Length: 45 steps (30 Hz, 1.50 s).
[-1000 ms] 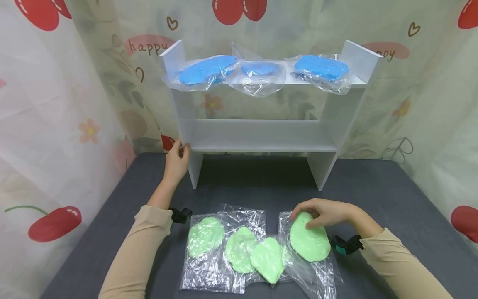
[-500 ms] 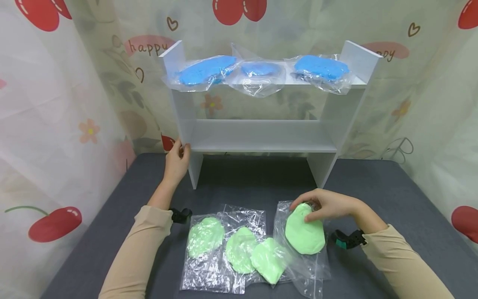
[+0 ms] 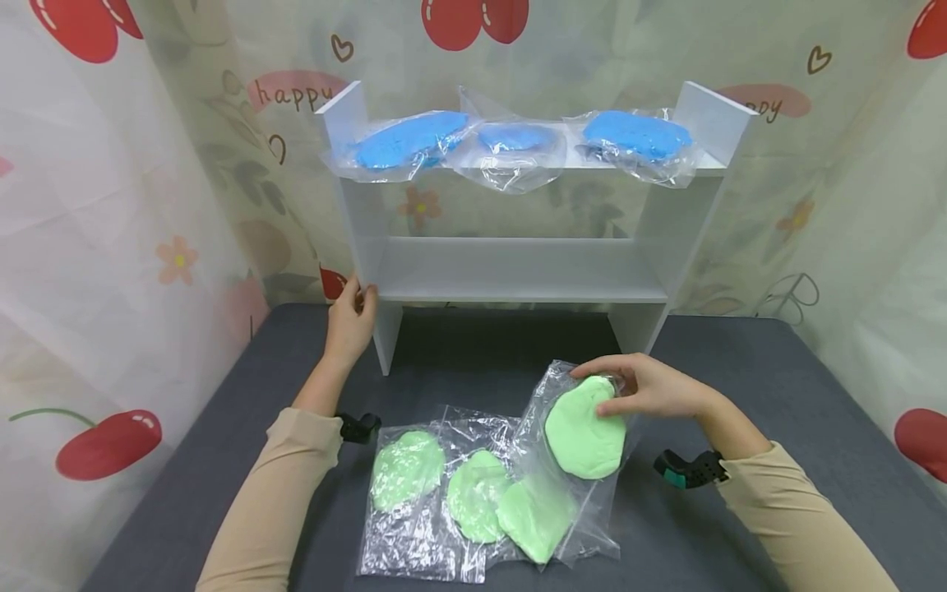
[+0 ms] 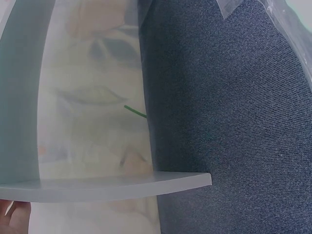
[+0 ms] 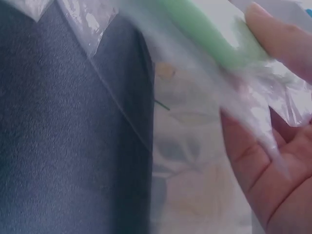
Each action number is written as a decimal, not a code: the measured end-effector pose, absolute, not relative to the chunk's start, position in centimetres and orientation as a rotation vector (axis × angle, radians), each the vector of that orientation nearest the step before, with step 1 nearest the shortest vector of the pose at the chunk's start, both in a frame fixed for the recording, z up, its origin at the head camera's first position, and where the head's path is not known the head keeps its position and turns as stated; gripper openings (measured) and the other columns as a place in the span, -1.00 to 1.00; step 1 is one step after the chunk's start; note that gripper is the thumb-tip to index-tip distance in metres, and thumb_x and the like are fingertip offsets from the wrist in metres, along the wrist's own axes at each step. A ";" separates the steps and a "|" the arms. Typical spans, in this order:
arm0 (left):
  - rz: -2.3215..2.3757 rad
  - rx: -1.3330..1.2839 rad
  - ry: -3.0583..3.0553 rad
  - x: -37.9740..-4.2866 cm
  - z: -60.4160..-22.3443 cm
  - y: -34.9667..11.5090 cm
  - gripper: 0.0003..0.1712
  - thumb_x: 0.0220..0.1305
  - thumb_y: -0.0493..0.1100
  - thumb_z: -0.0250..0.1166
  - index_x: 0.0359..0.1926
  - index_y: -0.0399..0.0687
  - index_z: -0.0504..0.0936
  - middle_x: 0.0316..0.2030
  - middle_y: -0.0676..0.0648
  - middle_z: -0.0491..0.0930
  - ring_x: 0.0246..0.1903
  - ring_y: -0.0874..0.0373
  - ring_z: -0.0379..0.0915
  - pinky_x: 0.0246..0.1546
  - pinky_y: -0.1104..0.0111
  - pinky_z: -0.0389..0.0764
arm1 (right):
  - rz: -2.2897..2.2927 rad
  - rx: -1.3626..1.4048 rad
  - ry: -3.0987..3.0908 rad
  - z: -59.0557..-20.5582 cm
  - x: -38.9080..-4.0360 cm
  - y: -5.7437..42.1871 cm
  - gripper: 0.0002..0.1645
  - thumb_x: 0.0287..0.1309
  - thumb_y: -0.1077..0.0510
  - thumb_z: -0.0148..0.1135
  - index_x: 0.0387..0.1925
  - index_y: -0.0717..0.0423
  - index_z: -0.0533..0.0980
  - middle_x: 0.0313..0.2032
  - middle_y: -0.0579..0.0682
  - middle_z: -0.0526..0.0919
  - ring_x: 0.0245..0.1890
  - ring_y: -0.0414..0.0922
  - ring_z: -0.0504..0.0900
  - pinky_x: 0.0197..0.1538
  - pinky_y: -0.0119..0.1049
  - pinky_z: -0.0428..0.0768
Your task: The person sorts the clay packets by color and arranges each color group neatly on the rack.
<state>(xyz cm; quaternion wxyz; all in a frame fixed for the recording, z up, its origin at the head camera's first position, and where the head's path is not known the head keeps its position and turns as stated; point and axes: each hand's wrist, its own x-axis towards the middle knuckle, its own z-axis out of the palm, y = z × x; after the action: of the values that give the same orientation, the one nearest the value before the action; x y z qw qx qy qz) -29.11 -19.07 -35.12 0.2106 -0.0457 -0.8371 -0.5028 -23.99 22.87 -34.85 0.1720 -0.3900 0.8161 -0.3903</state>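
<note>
My right hand [image 3: 654, 386] pinches the upper edge of a clear plastic bag with a flat green clay-like slab [image 3: 580, 436] inside, raised and tilted over the dark table. In the right wrist view, the thumb presses on the green slab [image 5: 214, 34] while the palm lies beyond the plastic. My left hand [image 3: 349, 325] grips the left side panel of a white shelf [image 3: 518, 269] at middle-board height. The left wrist view catches only a few fingers [image 4: 18, 217] past the side panel [image 4: 112, 189].
Several bagged green slabs [image 3: 407, 469] lie on the table [image 3: 725, 510] in front of the shelf, partly overlapping. Bagged blue slabs [image 3: 636, 133] line the shelf's top board, their plastic hanging over its front edge. A patterned curtain [image 3: 851, 181] surrounds the table's back and sides.
My right hand has lifted the bagged green slab, moving it up and left toward the shelf; its lower end now overlaps the neighbouring green bag. My left hand has stayed at the side panel.
</note>
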 end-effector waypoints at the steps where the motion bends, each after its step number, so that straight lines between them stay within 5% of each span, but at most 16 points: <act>1: -1.397 -0.127 -2.326 -29.1 -35.1 -19.1 -0.49 0.43 -0.12 -0.07 0.37 -0.03 0.23 0.25 -0.28 0.36 0.20 -0.19 0.37 0.09 -0.01 0.48 | -1.122 -1.091 2.330 -34.8 -24.0 22.8 -0.35 0.09 0.13 0.30 0.22 0.17 0.36 0.18 0.24 0.44 -0.53 -0.31 0.56 -0.38 -0.36 0.60; 6: -1.394 -0.128 -2.324 -29.1 -35.1 -19.1 -0.50 0.43 -0.12 -0.07 0.35 -0.05 0.25 0.25 -0.29 0.36 0.20 -0.19 0.37 0.09 -0.01 0.48 | -1.201 -1.035 2.391 -34.5 -23.9 22.2 -0.29 0.05 0.15 0.34 0.26 0.15 0.33 0.11 0.14 0.51 -0.57 -0.33 0.48 -0.44 -0.39 0.55; 10: -1.397 -0.133 -2.323 -29.1 -35.1 -19.1 -0.50 0.43 -0.12 -0.07 0.35 -0.04 0.25 0.25 -0.28 0.36 0.20 -0.18 0.37 0.09 -0.01 0.48 | -1.254 -1.031 2.416 -34.4 -23.9 21.9 -0.32 0.03 0.19 0.35 0.22 0.20 0.37 -0.27 -0.12 0.63 -0.57 -0.37 0.49 -0.48 -0.42 0.54; 13: -1.401 -0.133 -2.325 -29.1 -35.2 -19.1 -0.50 0.44 -0.11 -0.08 0.36 -0.02 0.24 0.25 -0.28 0.36 0.21 -0.18 0.36 0.09 -0.01 0.48 | -1.303 -1.004 2.414 -34.2 -23.9 21.6 -0.39 0.03 0.21 0.35 0.15 0.25 0.43 -0.37 -0.23 0.63 -0.51 -0.36 0.55 -0.46 -0.42 0.56; 23: -1.401 -0.136 -2.324 -29.1 -35.3 -19.1 -0.49 0.44 -0.11 -0.08 0.37 -0.02 0.23 0.26 -0.28 0.35 0.21 -0.18 0.36 0.09 -0.02 0.48 | -1.386 -0.869 2.511 -33.9 -24.0 20.6 -0.55 0.01 0.18 0.37 -0.02 0.19 0.53 -0.24 -0.16 0.61 -0.52 -0.35 0.50 -0.45 -0.44 0.53; 34: -1.399 -0.137 -2.320 -29.2 -35.2 -19.1 -0.49 0.44 -0.12 -0.09 0.37 -0.04 0.23 0.27 -0.29 0.34 0.22 -0.18 0.34 0.12 0.00 0.47 | -1.564 -0.651 2.497 -33.1 -24.3 18.9 -0.49 0.07 0.13 0.33 0.04 0.25 0.47 -0.26 -0.25 0.62 -0.32 -0.34 0.66 -0.29 -0.39 0.64; 45: -1.401 -0.146 -2.314 -29.3 -35.3 -19.1 -0.49 0.43 -0.11 -0.08 0.36 -0.02 0.24 0.27 -0.28 0.34 0.22 -0.19 0.34 0.11 -0.01 0.47 | -1.717 -0.507 2.514 -32.3 -24.8 17.4 -0.42 0.08 0.07 0.33 0.10 0.25 0.44 -0.31 -0.32 0.62 -0.35 -0.38 0.66 -0.25 -0.45 0.61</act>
<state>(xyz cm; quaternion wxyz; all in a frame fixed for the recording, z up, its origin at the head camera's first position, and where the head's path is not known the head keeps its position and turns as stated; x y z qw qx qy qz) -29.27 -19.13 -35.31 0.2147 -0.0526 -0.8343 -0.5050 -24.80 17.43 -32.27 0.0276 -0.1642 0.8142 -0.5562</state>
